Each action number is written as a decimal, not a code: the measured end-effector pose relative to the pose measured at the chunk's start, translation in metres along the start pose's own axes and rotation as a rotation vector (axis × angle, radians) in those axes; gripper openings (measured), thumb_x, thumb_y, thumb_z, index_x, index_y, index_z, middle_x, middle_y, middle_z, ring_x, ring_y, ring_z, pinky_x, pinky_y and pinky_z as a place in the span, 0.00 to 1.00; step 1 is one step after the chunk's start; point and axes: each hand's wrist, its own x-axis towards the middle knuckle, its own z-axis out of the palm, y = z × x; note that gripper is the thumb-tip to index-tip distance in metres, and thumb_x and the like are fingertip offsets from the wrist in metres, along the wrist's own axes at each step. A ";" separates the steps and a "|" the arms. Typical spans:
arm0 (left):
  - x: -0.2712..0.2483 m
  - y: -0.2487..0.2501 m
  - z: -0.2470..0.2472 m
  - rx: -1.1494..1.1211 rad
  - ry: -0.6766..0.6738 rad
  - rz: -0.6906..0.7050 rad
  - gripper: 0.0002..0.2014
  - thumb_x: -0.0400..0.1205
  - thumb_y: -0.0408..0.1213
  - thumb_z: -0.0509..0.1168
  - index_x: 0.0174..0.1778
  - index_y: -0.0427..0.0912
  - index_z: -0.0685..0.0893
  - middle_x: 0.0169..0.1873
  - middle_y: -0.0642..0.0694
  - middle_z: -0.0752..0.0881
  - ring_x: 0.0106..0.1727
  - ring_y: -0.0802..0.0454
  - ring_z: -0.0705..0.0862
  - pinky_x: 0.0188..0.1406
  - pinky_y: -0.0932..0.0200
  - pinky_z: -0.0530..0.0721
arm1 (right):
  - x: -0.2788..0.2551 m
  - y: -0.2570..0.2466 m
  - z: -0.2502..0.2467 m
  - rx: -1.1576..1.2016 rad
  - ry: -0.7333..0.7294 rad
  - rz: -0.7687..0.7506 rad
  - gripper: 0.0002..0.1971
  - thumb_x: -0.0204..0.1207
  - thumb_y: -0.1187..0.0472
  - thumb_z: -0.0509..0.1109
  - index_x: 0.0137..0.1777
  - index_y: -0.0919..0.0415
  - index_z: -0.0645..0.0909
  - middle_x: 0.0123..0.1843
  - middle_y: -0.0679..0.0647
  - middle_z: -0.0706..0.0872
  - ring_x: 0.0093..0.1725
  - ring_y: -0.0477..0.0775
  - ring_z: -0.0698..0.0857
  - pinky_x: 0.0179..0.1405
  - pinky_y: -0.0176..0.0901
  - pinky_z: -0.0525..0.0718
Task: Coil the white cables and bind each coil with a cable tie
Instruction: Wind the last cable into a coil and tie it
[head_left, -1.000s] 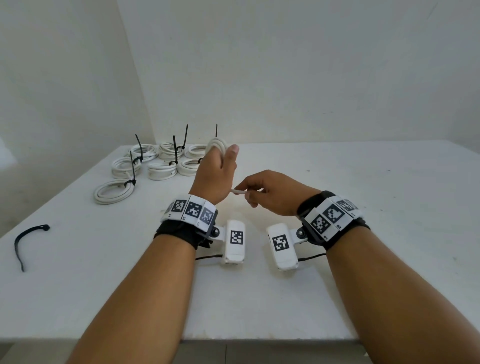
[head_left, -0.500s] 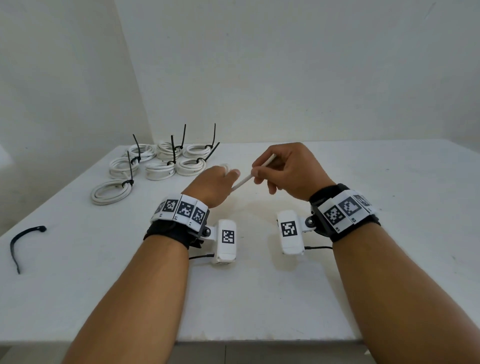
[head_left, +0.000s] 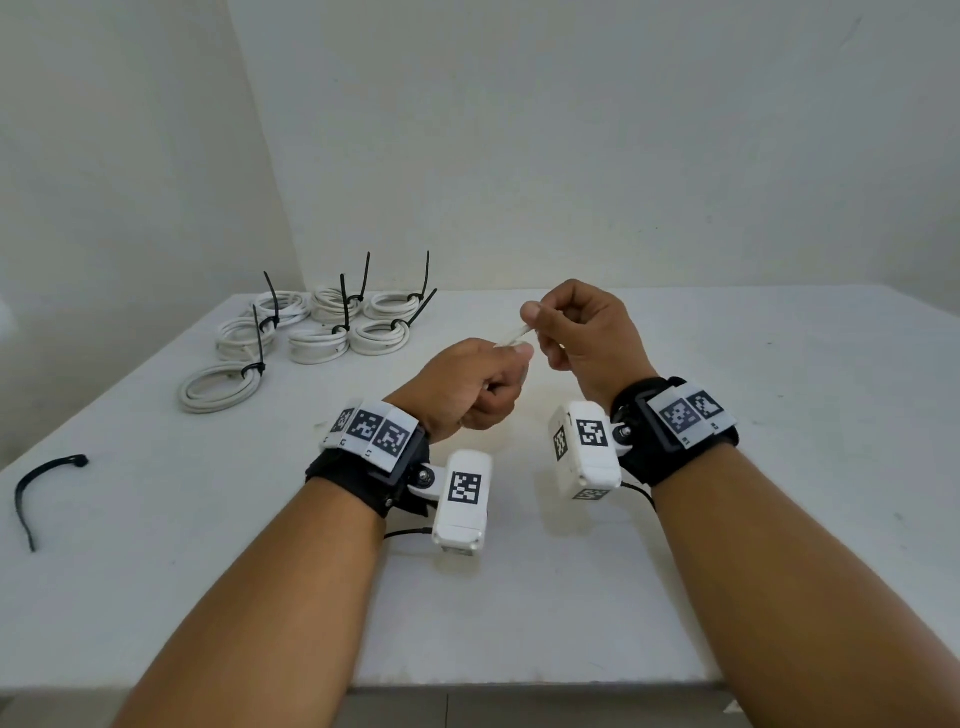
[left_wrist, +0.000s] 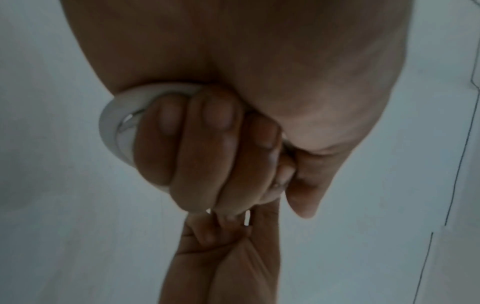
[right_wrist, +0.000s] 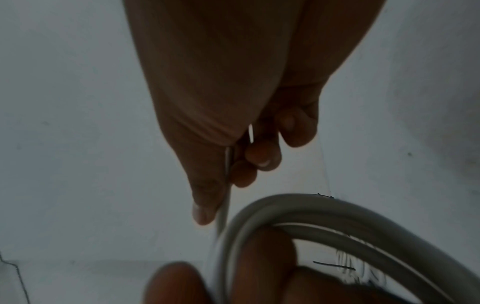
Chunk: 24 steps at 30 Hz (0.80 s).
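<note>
My left hand is curled round a small coil of white cable; its loops show in the left wrist view beside my fingers. In the right wrist view the coil arcs across the lower frame. My right hand pinches the loose end of the white cable between thumb and forefinger, just above and right of the left fist. That end runs down from the thumb to the coil. A loose black cable tie lies at the table's left edge.
Several bound white coils with upright black tie tails sit at the far left of the white table. Another bound coil lies nearer. Walls stand close behind and to the left.
My left hand dropped and turned knuckles up with the coil. My right hand rose and moved up and to the right with the cable end, winding it over the left fist.
</note>
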 end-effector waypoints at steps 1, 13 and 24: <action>-0.001 0.001 -0.001 -0.051 -0.016 0.015 0.21 0.84 0.46 0.55 0.27 0.46 0.57 0.16 0.50 0.58 0.18 0.57 0.53 0.19 0.67 0.50 | 0.000 0.002 0.001 -0.011 -0.014 -0.008 0.12 0.76 0.63 0.77 0.35 0.61 0.78 0.26 0.53 0.79 0.25 0.52 0.72 0.24 0.39 0.68; 0.000 0.005 -0.011 -0.527 0.018 0.214 0.23 0.85 0.47 0.52 0.21 0.49 0.66 0.14 0.50 0.54 0.12 0.53 0.54 0.13 0.67 0.57 | -0.006 0.010 0.017 -0.164 -0.209 -0.172 0.08 0.80 0.65 0.72 0.58 0.61 0.86 0.49 0.60 0.93 0.49 0.61 0.91 0.46 0.55 0.91; 0.006 0.005 -0.008 -0.338 0.303 0.074 0.34 0.84 0.64 0.53 0.16 0.45 0.64 0.11 0.45 0.65 0.20 0.44 0.76 0.31 0.54 0.75 | -0.006 0.018 0.022 -0.195 -0.036 -0.122 0.06 0.76 0.67 0.76 0.52 0.64 0.88 0.40 0.54 0.93 0.34 0.45 0.88 0.39 0.39 0.84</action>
